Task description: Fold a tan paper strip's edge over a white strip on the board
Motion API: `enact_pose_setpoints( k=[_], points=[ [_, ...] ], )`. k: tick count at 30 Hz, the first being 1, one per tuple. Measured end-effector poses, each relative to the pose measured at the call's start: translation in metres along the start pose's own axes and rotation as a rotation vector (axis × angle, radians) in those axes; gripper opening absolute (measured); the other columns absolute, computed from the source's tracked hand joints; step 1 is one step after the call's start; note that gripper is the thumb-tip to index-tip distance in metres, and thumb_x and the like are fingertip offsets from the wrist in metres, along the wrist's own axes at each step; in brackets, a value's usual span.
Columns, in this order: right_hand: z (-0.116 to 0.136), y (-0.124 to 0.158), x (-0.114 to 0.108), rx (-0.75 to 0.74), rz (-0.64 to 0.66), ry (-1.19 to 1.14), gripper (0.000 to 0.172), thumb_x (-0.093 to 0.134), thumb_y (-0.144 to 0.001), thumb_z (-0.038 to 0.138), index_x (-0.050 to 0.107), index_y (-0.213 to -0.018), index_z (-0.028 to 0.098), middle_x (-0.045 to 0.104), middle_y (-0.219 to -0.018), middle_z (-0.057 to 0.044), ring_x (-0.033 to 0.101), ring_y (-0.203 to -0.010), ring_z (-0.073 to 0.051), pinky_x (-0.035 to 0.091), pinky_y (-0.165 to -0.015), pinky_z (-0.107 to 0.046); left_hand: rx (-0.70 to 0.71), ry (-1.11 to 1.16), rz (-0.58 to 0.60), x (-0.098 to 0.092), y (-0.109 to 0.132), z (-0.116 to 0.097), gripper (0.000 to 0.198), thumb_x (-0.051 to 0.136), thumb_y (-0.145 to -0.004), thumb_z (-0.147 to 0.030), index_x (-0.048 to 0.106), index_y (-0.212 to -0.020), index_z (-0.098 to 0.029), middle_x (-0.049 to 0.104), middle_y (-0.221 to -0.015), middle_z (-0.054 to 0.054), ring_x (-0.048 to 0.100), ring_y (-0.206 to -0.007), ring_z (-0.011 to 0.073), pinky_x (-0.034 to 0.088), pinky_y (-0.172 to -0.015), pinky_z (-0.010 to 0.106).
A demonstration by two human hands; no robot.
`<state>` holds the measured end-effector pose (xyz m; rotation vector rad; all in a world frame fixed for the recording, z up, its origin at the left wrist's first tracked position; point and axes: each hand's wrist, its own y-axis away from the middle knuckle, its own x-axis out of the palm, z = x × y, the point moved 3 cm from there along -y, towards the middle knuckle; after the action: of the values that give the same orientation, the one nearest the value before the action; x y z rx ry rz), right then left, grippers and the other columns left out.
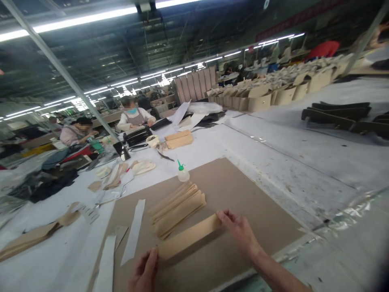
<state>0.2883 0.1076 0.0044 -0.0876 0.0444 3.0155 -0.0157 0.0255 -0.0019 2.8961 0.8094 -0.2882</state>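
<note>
A long tan strip (190,238), leather-like, is stretched between my two hands just above a brown board (231,186). My left hand (145,269) pinches its left end, and my right hand (238,227) pinches the right end between thumb and fingers. Right behind the strip lies a fanned stack of similar tan strips (179,209). A small clear bottle (183,174) with a green nozzle stands at the board's far edge. To the left are a white strip (133,231) and another white strip (106,263) lying partly on the board.
Tan pieces (179,140), black folded items (136,136) and a roll of tape (152,140) lie farther back. A metal post (67,77) rises at left. Dark curved pieces (337,113) sit at right. Two people work across the table; rows of beige bags (261,97) stand behind.
</note>
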Motion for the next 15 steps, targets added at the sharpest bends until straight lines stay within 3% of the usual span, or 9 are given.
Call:
enact_pose_setpoints(
  k=[3,6,9,12,15],
  points=[
    [0.001,-0.037,0.016,-0.044,-0.011,0.093,0.050,0.056,-0.082,0.065,0.068,-0.077,0.017,0.067,-0.073,-0.005,0.060,-0.070,-0.021,0.047,-0.063,-0.030,0.242,-0.171,-0.042,0.005,-0.031,-0.017,0.037,0.067,-0.079,-0.057,0.072,-0.085,-0.020,0.069,-0.095,0.008,0.066,-0.084,0.0247,0.054,-0.072,0.036],
    [0.000,-0.070,0.035,-0.104,-0.029,0.207,0.046,0.054,-0.080,0.061,0.069,-0.080,0.018,0.070,-0.077,-0.008,0.063,-0.077,-0.025,0.049,-0.068,-0.033,0.391,-0.236,-0.126,0.011,-0.052,-0.025,0.029,0.064,-0.081,-0.049,0.067,-0.076,-0.021,0.063,-0.104,0.010,0.059,-0.099,0.0265,0.051,-0.084,0.039],
    [-0.004,-0.091,0.055,-0.205,-0.042,0.320,0.038,0.052,-0.074,0.058,0.066,-0.075,0.023,0.070,-0.085,-0.011,0.062,-0.084,-0.029,0.048,-0.081,-0.042,0.430,-0.282,-0.152,0.018,-0.067,-0.020,0.015,0.061,-0.083,-0.031,0.061,-0.071,-0.022,0.060,-0.105,0.008,0.055,-0.108,0.0246,0.042,-0.101,0.041],
    [-0.010,-0.103,0.066,-0.326,-0.015,0.410,0.030,0.052,-0.069,0.056,0.061,-0.072,0.027,0.067,-0.091,-0.012,0.058,-0.096,-0.034,0.043,-0.092,-0.049,0.399,-0.300,-0.195,0.019,-0.078,-0.011,0.011,0.059,-0.083,-0.019,0.056,-0.073,-0.021,0.059,-0.103,0.007,0.054,-0.104,0.0217,0.043,-0.097,0.038],
    [-0.022,-0.112,0.065,-0.377,-0.035,0.493,0.034,0.055,-0.071,0.058,0.064,-0.081,0.027,0.064,-0.094,-0.020,0.057,-0.100,-0.041,0.042,-0.086,-0.057,0.338,-0.282,-0.248,0.016,-0.083,-0.006,0.013,0.062,-0.079,-0.011,0.054,-0.081,-0.021,0.057,-0.102,0.005,0.054,-0.100,0.0195,0.045,-0.092,0.034]
  ],
)
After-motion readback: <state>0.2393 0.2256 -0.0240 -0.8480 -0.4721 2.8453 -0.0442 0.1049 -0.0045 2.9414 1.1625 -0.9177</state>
